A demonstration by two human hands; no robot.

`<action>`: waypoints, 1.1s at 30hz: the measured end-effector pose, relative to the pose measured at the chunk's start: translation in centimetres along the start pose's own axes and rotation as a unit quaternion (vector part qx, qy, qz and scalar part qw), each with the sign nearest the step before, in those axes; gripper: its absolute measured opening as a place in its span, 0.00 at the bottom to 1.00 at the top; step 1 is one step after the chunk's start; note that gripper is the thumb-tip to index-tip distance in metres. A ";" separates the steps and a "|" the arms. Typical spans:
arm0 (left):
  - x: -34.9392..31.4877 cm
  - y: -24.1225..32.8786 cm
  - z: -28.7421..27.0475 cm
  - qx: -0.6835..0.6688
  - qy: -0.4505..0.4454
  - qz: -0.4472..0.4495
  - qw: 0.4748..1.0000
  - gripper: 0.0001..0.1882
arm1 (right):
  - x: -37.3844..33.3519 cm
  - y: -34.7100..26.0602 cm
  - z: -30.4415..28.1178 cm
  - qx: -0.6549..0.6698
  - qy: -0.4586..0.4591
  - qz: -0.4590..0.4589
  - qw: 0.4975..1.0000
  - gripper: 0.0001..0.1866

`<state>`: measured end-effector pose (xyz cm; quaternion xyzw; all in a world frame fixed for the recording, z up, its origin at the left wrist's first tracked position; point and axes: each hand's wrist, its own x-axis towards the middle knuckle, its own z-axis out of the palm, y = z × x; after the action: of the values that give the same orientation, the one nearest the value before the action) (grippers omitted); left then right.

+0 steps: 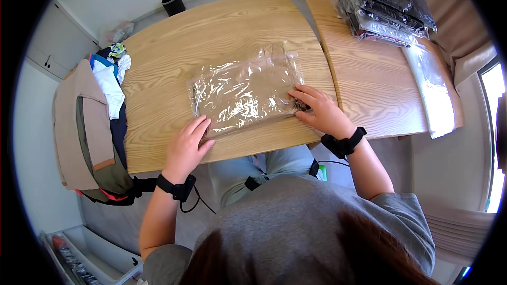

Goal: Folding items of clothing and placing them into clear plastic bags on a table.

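Observation:
A clear plastic bag (237,92) lies flat on the wooden table in front of me, shiny and creased. Something tan and flat shows through the film, perhaps folded cloth. My left hand (186,145) rests at the bag's near left corner, its fingers stretched out and the thumb apart. At the right edge, my right hand (322,110) lies on the bag with its fingers spread. Under those fingertips is a small dark patch (301,105) that I cannot make out. Both wrists wear black bands with a device.
Several garments (87,126) hang over the table's left edge. On the right table (369,74) sit a stack of bagged dark clothes (393,2) and a pile of clear bags (433,92). A black bin (173,4) stands behind; a white container (100,256) is at lower left.

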<state>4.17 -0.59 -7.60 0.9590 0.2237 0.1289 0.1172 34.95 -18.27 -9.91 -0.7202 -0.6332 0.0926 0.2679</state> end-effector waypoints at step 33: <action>8.2 -8.3 -6.0 -0.426 0.005 -0.327 0.844 0.22 | 6.8 -0.3 -2.4 0.413 0.016 0.247 0.877 0.17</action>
<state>6.23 11.40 -2.67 0.6852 0.4484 0.1706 0.5480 37.04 -12.32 -6.28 -0.6788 -0.3344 0.3970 0.5194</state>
